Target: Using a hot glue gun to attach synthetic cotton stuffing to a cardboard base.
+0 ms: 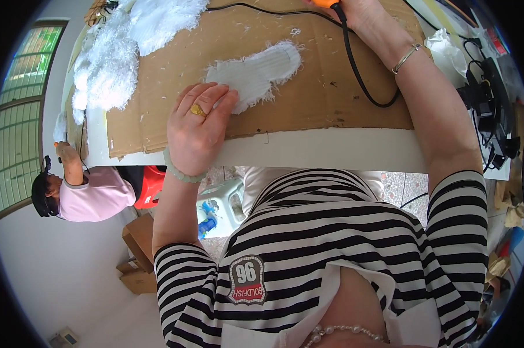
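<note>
A white ribbed fabric piece [262, 69] with frayed, fuzzy edges lies on a brown cardboard sheet [331, 95]. It is long, with one rounded end. My left hand [199, 119] bears down on its near left end, fingers together and bent, a gold ring on one; the thumb is mostly hidden. At the top edge, my right hand [363, 13] is closed round an orange-handled tool [325, 3] with a black cord. The tool's working end is out of the picture.
Fluffy white pieces [108, 64] are heaped at the far left of the cardboard. The black cord [354, 69] loops down beside my right forearm. Crumpled white material [447, 52] and black plugs [479, 93] lie at the right. Another person [96, 191] sits at the left.
</note>
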Demonstrator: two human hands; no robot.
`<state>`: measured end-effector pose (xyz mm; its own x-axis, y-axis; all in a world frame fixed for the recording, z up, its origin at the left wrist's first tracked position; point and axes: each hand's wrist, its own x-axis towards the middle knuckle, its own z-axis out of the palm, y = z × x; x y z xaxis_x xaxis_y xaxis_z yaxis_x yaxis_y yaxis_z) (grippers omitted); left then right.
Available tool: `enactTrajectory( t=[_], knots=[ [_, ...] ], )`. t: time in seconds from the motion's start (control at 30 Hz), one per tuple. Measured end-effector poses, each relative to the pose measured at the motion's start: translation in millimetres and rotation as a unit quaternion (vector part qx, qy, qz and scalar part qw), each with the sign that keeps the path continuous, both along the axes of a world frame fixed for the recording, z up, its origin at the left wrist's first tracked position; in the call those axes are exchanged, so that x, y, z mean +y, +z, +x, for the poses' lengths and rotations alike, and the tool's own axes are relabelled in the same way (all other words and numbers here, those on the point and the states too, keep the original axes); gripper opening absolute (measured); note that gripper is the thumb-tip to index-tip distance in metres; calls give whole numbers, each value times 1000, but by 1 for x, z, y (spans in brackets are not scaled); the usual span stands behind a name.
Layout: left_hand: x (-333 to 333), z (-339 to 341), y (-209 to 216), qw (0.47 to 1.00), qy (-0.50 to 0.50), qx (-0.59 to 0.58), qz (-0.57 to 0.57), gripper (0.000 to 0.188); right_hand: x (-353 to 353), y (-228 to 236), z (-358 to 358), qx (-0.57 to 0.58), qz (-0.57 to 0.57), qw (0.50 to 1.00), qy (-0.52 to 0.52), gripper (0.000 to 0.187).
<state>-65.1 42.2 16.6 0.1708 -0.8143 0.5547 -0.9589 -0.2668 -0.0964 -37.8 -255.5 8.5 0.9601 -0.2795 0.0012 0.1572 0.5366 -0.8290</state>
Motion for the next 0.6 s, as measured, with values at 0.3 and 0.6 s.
enactTrajectory(
  t=[0.3,0.6],
  knots=[
    [1,5,0,1000,22,-13,1,27,1,3,-1,25,-30,999,-1,13],
    [5,-2,-2,999,18,-29,26,27,6,2,0,-4,8,1000,7,16]
  ],
)
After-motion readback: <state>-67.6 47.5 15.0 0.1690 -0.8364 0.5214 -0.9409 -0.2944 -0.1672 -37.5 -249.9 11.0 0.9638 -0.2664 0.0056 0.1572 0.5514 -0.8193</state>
